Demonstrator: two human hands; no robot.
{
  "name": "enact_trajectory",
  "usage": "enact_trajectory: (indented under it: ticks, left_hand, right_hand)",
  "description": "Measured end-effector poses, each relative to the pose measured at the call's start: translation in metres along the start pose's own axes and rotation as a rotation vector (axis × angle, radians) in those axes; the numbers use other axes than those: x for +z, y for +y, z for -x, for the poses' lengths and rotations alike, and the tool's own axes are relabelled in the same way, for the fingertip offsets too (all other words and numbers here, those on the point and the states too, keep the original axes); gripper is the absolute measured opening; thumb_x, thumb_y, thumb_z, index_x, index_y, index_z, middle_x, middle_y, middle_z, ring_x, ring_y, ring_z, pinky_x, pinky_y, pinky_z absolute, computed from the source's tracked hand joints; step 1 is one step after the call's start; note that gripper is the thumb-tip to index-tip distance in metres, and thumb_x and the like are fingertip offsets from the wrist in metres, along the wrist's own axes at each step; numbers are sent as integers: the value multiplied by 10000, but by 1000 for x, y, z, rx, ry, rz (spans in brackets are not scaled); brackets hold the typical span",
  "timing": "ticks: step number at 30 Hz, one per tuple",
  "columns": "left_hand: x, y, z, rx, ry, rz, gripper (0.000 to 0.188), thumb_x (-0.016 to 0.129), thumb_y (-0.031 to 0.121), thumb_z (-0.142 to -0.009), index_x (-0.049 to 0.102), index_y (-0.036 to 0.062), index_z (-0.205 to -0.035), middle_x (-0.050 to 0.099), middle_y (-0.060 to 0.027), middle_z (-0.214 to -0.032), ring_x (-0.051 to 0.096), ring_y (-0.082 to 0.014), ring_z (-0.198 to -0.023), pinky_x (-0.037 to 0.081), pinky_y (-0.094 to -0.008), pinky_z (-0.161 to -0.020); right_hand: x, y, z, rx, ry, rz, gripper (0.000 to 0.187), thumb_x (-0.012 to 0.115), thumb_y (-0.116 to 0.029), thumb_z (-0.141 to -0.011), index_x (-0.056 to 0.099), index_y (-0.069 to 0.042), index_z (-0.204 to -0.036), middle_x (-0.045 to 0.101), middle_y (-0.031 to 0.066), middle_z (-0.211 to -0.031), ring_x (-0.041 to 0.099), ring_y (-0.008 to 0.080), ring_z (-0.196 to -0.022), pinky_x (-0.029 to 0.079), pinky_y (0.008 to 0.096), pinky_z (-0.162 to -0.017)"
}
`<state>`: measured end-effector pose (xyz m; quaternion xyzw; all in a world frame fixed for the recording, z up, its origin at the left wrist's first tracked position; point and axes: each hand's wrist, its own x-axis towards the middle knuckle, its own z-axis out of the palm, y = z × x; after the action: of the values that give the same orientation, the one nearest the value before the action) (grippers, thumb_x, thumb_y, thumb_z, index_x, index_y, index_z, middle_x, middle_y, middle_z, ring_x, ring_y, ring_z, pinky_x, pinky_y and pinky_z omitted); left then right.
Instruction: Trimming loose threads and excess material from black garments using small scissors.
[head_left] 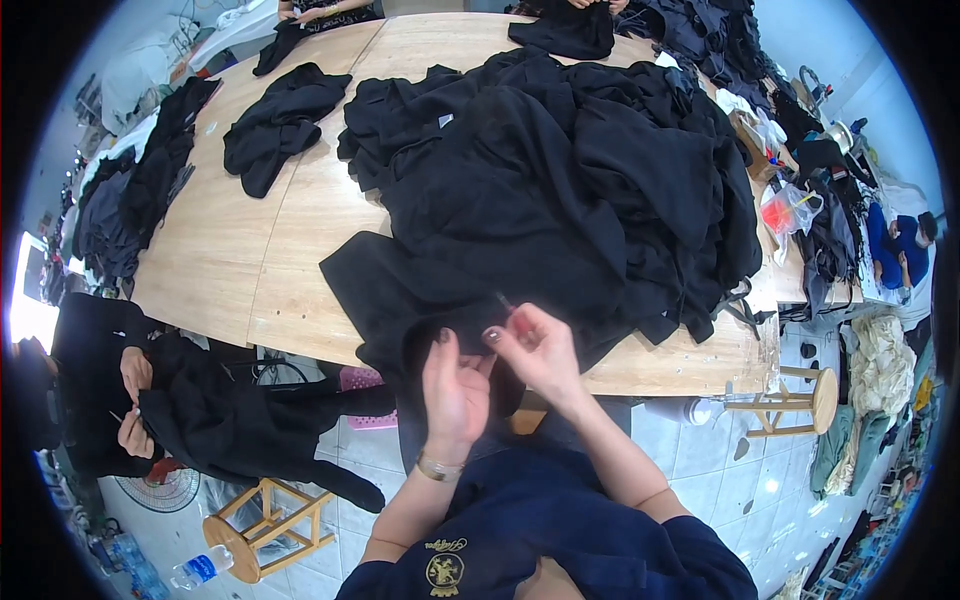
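Observation:
A black garment (440, 265) lies over the near edge of the wooden table, its lower part hanging toward my lap. My left hand (457, 392) is at that hanging part, palm turned up and fingers apart; I see nothing gripped in it. Just to its right, my right hand (543, 352) is closed around a small tool with a reddish handle (519, 318) and a thin dark tip. The tip points up and left over the cloth. The tool's exact kind is blurred. Behind the garment rises a big heap of black garments (650, 150).
A person at the left holds black cloth (220, 410) near a wooden stool (268, 530). Another stool (800, 402) stands at the right. A separate black garment (285, 120) lies on the wooden table (215, 250). Other people's hands work at the far edge.

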<state>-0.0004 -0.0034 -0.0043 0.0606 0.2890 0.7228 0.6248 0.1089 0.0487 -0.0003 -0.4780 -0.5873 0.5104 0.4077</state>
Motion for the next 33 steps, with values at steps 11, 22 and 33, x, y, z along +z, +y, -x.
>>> enact_trajectory:
  ticks: [11, 22, 33]
  left_hand:
    - [6, -21, 7, 222, -36, -214, 232, 510, 45, -913, 472, 24, -1141, 546, -72, -1119, 522, -144, -1043, 431, -306, -924]
    - [4, -13, 1, 121, 20, -121, 147, 492, 148, -937, 508, 93, -1072, 587, -44, -1071, 589, -146, -943, 484, -323, -835]
    - [0, -3, -7, 75, 26, -38, 181, 443, 266, -958, 481, 90, -941, 575, -44, -859, 609, -133, -796, 471, -432, -924]
  right_hand:
    - [9, 0, 2, -342, 106, 243, 191, 608, -73, -805, 460, -17, -697, 499, 129, -541, 525, 259, -449, 387, 327, -419]
    - [10, -2, -2, -19, 32, -261, 216, 623, -106, -857, 512, -22, -691, 413, -68, -570, 325, 3, -568, 267, 197, -458]
    - [11, 2, 19, -772, -39, 224, 147, 695, -8, -645, 602, -25, -757, 550, 89, -583, 555, 225, -486, 419, 285, -450]
